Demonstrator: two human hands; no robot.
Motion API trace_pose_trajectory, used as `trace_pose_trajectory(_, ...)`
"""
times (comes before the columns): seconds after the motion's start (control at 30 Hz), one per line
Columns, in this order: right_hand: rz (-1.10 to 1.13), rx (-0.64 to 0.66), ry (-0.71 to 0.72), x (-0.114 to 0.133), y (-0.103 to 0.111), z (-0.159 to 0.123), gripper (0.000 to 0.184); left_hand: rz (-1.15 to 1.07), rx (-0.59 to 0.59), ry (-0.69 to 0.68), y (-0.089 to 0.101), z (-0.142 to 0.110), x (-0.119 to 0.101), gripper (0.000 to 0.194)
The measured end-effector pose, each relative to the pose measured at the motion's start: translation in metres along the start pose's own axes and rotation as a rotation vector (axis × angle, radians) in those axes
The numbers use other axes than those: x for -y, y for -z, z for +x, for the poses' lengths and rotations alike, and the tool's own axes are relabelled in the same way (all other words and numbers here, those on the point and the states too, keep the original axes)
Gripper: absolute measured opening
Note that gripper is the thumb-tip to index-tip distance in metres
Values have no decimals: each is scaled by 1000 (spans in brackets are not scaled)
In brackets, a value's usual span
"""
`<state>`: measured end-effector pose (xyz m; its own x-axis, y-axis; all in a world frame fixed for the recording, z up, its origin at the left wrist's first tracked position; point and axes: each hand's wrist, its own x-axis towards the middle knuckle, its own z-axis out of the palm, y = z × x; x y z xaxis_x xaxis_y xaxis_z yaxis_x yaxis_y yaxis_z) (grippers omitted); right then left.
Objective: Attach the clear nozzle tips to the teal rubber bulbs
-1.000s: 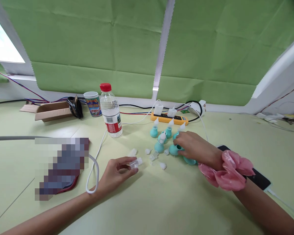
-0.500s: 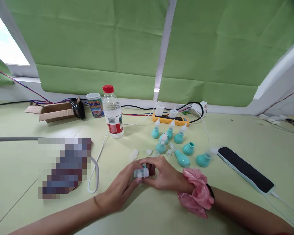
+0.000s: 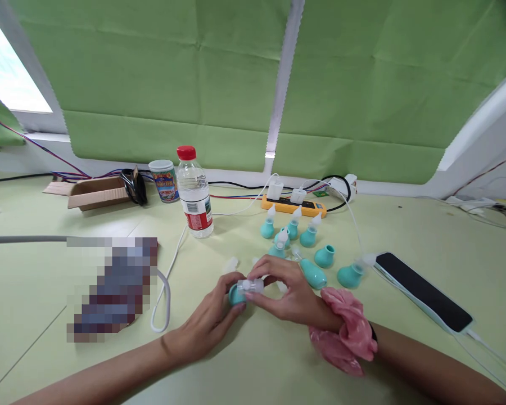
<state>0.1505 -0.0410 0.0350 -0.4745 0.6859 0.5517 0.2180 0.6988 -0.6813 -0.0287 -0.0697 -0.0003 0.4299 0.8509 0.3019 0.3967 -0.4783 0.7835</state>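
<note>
While the left hand pinches a teal bulb between thumb and fingers at the lower centre of the frame, the right hand grips a clear cylindrical piece in its fingertips. The piece lies between the two sets of fingers, its long axis running roughly sideways across the picture, its left end overlapping the bulb's mouth in view; whether it sits inside cannot be told. The right hand is nearer the piece's right end, the left hand nearer the bulb.

Nine teal bulbs show: the held one and eight on the table, grouped right of centre. Of those eight, the one lying on its side is just beside the right hand. Small translucent pieces lie near the fingers, partly hidden, so their number is unclear.

Farther back are one red-capped bottle, one can, one open cardboard box and one yellow power strip bearing two white plugs. One phone lies at the right.
</note>
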Motion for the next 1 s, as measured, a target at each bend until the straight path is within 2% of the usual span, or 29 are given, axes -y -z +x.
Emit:
trace_pose_trajectory(0.07,97,28,-140,-1,2,2,13,21,-148,7,-1,1,3,31)
trace_pose_trajectory(0.13,128,70,-230,-5,3,3,14,32,-209,9,0,3,4,26)
trace_pose_trajectory(0.23,34,93,-250,-10,3,2,24,16,-193,-27,2,6,3,21)
trace_pose_trajectory(0.33,0,62,-217,-10,2,1,29,-14,-204,-11,3,8,0,21)
trace_pose_trajectory(0.4,93,26,-249,-7,3,2,23,-22,-189,46,4,7,-1,20)
trace_pose_trajectory(0.47,250,-2,-338,-5,5,3,20,-27,-152,100,4,7,-1,21)
trace_pose_trajectory(0.57,506,0,-469,-6,5,5,27,-46,-129,119,4,6,0,23)
trace_pose_trajectory(0.63,612,26,-507,-11,3,5,30,-60,-144,99,4,7,0,26)
trace_pose_trajectory(0.73,615,48,-516,-18,-1,2,28,-68,-187,96,5,8,1,25)
trace_pose_trajectory(0.87,400,74,-477,-21,-2,-1,23,-45,-207,173,5,6,3,20)
trace_pose_trajectory(0.93,225,85,-347,-20,2,-1,19,-40,-189,208,5,5,4,23)
trace_pose_trajectory(1.0,44,118,-157,-18,6,0,18,-39,-187,224,4,4,5,26)
